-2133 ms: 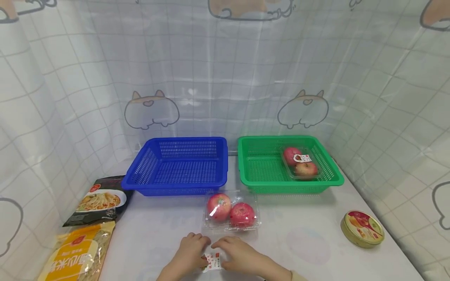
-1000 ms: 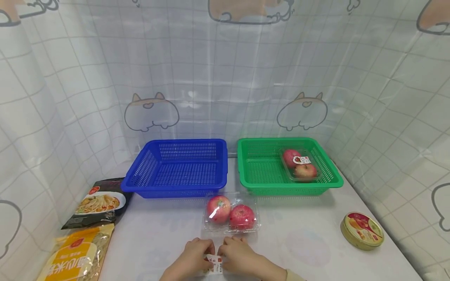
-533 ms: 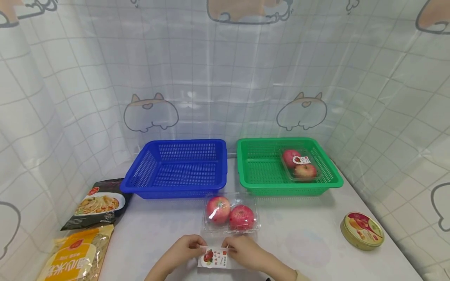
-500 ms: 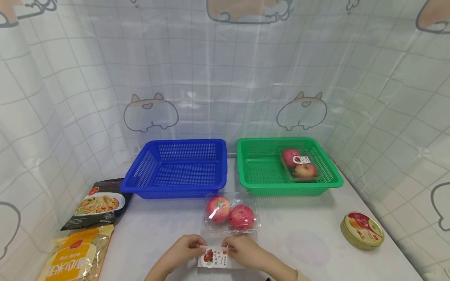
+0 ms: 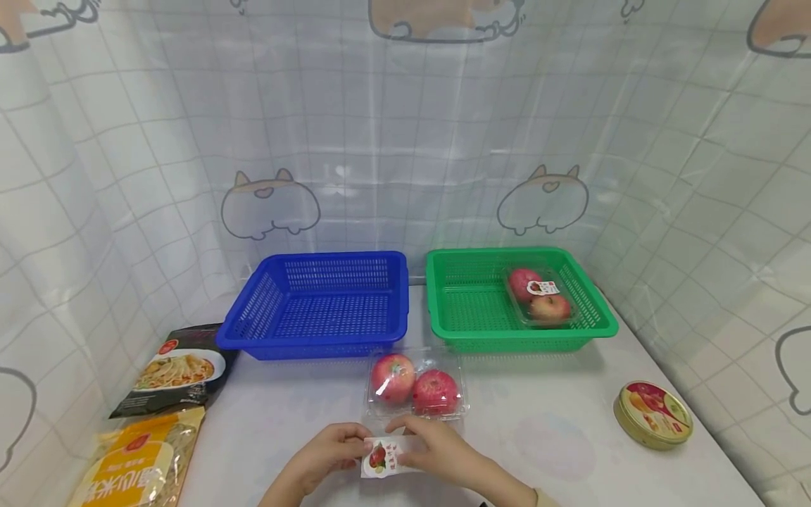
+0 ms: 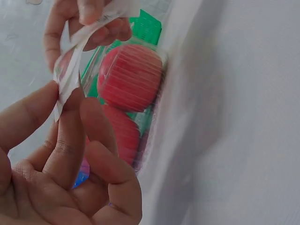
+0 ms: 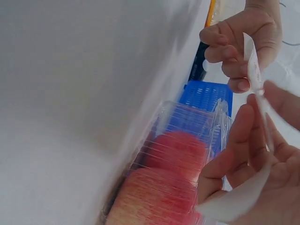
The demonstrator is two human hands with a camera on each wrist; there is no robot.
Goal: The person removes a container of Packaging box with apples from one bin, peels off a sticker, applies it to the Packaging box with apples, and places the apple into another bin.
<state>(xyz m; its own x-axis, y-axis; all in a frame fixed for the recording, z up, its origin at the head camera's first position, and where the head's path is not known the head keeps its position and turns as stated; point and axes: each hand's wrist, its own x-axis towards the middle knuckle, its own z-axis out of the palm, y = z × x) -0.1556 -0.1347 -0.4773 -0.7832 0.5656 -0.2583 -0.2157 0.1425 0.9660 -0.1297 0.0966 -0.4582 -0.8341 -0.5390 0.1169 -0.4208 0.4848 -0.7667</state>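
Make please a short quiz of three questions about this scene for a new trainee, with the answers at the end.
1. True or false: the blue basket holds a pack of apples.
2. What do both hands hold between them?
3. Which lies nearest the hands: A) the round tin, B) the clear apple pack on the table, C) the noodle bag?

Key:
1. False; the labelled pack sits in the green basket.
2. A label, pinched by the left hand and right hand.
3. B.

A blue basket [image 5: 317, 303] and a green basket [image 5: 516, 299] stand side by side at the table's [image 5: 557, 436] back edge. The green basket holds a clear pack of apples [image 5: 540, 296]. Two food packets [image 5: 158, 401] lie at the left edge; a round tin [image 5: 652, 414] sits near the right edge.
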